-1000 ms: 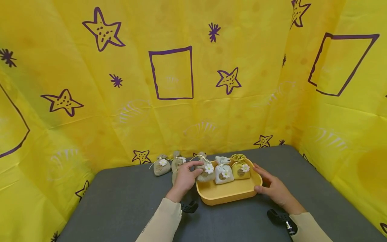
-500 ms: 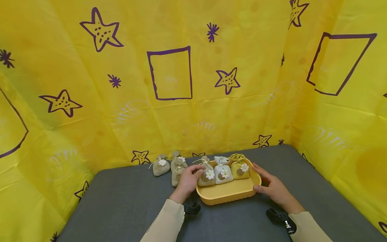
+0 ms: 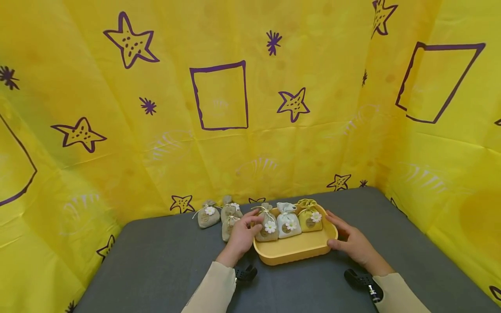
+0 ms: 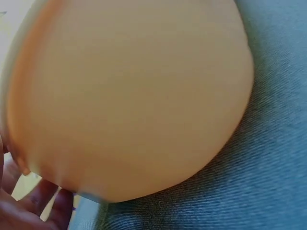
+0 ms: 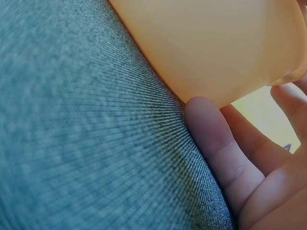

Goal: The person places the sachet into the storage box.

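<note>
A yellow-orange tray [image 3: 293, 252] sits on the grey table [image 3: 156, 261]. Along its back wall stand a beige sachet [image 3: 268, 227], a white sachet [image 3: 288, 221] and a yellow sachet [image 3: 310, 217], each with a daisy. My left hand [image 3: 250, 221] is at the tray's left rim, its loosened fingers touching the beige sachet's left side. My right hand [image 3: 337, 232] lies flat against the tray's right wall, thumb at the front corner. The left wrist view shows the tray wall [image 4: 129, 96] up close. In the right wrist view the thumb [image 5: 216, 139] meets the tray [image 5: 216, 43].
Three more beige sachets lie on the table left of the tray: one [image 3: 207, 215] apart to the left, two [image 3: 230, 219] close together by my left hand. Yellow star-print sheets [image 3: 219, 130] wall in the table at the back and both sides.
My left hand lowered the beige sachet into the tray's left end beside the white one, and its grip has loosened. The right hand stayed on the tray.
</note>
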### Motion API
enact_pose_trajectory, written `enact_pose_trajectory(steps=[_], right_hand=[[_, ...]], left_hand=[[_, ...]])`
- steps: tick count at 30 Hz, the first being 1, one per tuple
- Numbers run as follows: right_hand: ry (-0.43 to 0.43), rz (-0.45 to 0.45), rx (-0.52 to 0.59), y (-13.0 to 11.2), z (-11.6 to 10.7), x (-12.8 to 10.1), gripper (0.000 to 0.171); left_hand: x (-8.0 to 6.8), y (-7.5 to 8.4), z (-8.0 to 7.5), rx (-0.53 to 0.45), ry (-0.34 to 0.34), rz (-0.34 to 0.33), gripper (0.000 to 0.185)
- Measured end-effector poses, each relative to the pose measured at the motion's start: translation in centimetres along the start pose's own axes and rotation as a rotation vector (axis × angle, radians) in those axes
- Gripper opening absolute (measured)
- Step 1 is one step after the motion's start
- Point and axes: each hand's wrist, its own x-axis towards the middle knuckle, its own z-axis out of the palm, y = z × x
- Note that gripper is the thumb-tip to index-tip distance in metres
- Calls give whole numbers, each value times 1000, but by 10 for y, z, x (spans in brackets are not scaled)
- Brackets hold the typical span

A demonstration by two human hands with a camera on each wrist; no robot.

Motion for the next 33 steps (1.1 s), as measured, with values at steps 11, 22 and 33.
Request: enact_pose_trajectory(steps=[11, 22, 33], right_hand=[[-3, 9, 1, 0, 1, 0, 72], [-3, 8, 3, 0, -1, -2, 72], [-2, 6, 8, -2, 1, -1, 72]], left_hand=[[-29, 18, -20, -14, -31, 10, 18], [-44, 23, -61, 8, 118, 58, 21], [-44, -2, -95, -222, 187, -28, 43]])
